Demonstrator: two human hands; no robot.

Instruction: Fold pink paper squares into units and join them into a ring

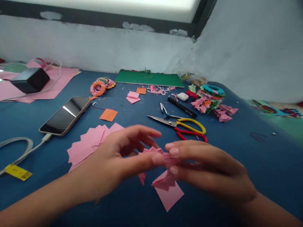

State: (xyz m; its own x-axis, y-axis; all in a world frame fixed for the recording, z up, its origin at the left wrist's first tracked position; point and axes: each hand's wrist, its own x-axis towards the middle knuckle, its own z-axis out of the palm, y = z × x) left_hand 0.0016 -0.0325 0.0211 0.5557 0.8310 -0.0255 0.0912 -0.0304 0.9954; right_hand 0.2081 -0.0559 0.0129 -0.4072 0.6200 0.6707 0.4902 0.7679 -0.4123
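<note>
Between my two hands is a curved ring of folded pink paper, its pointed pleats overlapping. My left hand grips its left side, thumb in front and fingers curled behind. From the right, my right hand pinches the upper right part with fingertips and thumb; parts of the ring are hidden by both hands. A square pink sheet lies on the table just below the ring. Beside my left wrist, a fanned stack of pink paper squares is spread out, partly covered by the hand.
Scissors with yellow and red handles lie beyond my hands, near a black pen and a white earbud case. A charging phone rests at left. Folded paper rings, an orange square and a green board sit farther back.
</note>
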